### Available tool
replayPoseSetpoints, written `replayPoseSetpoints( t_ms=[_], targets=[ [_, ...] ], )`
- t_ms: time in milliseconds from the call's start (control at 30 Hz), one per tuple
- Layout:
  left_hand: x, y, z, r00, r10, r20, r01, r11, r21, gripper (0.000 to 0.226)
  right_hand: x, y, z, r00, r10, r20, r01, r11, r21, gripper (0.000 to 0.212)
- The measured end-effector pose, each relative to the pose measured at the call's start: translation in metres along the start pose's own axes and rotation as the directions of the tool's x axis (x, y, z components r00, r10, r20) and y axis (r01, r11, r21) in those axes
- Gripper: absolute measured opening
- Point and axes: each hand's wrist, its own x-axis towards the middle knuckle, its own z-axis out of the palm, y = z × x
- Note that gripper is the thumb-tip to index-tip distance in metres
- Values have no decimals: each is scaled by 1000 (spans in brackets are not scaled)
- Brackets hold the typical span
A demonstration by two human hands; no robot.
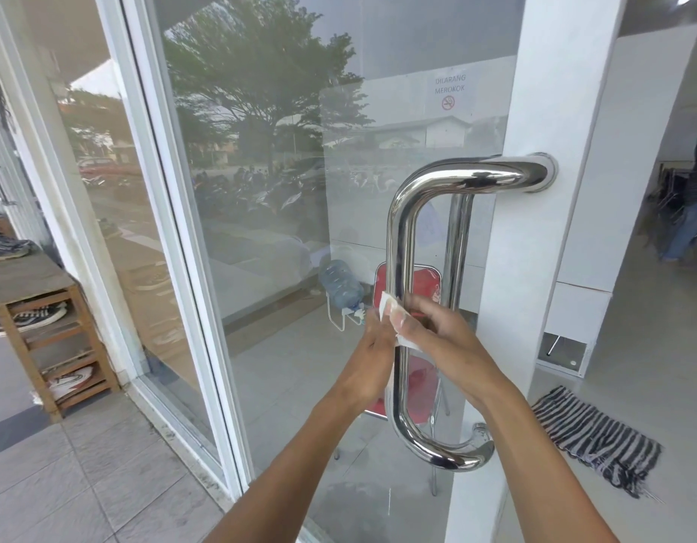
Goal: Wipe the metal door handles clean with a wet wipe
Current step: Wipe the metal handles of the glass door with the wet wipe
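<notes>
— Steel item first: where is the door handle (401, 244)?
— Polished D-shaped pull, mounted upright on the white frame (535, 268) of the glass door (280, 229). Its vertical bar passes between the two hands; its upper bend is well above them, its lower bend below the wrists.
— Wet wipe (394, 319)?
— White, crumpled, wrapped against the bar at mid-height, directly under the fingers of both hands.
— Right hand (437, 339)?
— Fingers curled round the wipe and the bar, gripping from the right side.
— Left hand (372, 354)?
— Pressed to the bar from the left, touching the wipe; its fingers are mostly hidden behind the bar, so whether they curl round it I cannot tell.
— Beyond the hands?
— Through the glass: a second handle (458, 244) just behind, a red chair (421, 370), a water jug (341, 284) up-left. Far left, a wooden shoe rack (49, 327). Lower right, a striped mat (597, 440) on the floor.
</notes>
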Motion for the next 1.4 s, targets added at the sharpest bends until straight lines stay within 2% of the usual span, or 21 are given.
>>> replayPoseSetpoints(
  t_ms=[133, 267, 400, 567, 667, 800, 900, 1000, 1200, 1400],
  targets=[
    [-3, -8, 0, 997, -58, -55, 50, 991, -127, 38, 1, 9, 2, 999, -43, -14, 43, 999, -8, 24],
    [-4, -8, 2, 994, -20, -111, 4, 990, -141, 48, -1, 12, 5, 997, -66, -31, 64, 996, -62, 27],
    [-9, -12, 3, 993, 5, -120, -29, 980, -197, 48, -6, 20, 3, 997, -72, -29, 68, 989, -129, 30],
    [-13, -11, 3, 985, 24, -168, -57, 979, -198, 29, -13, 30, 3, 993, -52, -105, 37, 990, -135, 33],
    [-13, -4, 3, 981, 75, -177, -103, 982, -156, 29, -15, 41, 12, 977, -40, -209, 22, 996, -86, 36],
    [-12, 1, 6, 975, 109, -194, -135, 983, -125, 36, -16, 49, 31, 919, -66, -389, 50, 997, -51, 40],
    [-14, 2, 7, 975, 121, -185, -141, 985, -102, 36, -13, 52, 36, 886, -67, -460, 55, 998, -39, 45],
    [-14, 7, 7, 967, 153, -205, -168, 984, -56, 32, -12, 55, 37, 875, -89, -476, 50, 994, -93, 38],
    [-6, 19, 9, 948, 207, -241, -206, 978, 28, 37, -15, 76, 38, 864, -130, -486, 37, 980, -197, 29],
    [0, 2, 10, 962, 161, -221, -142, 985, 99, 43, -16, 89, 39, 883, -129, -451, 35, 977, -210, 32]
  ],
)
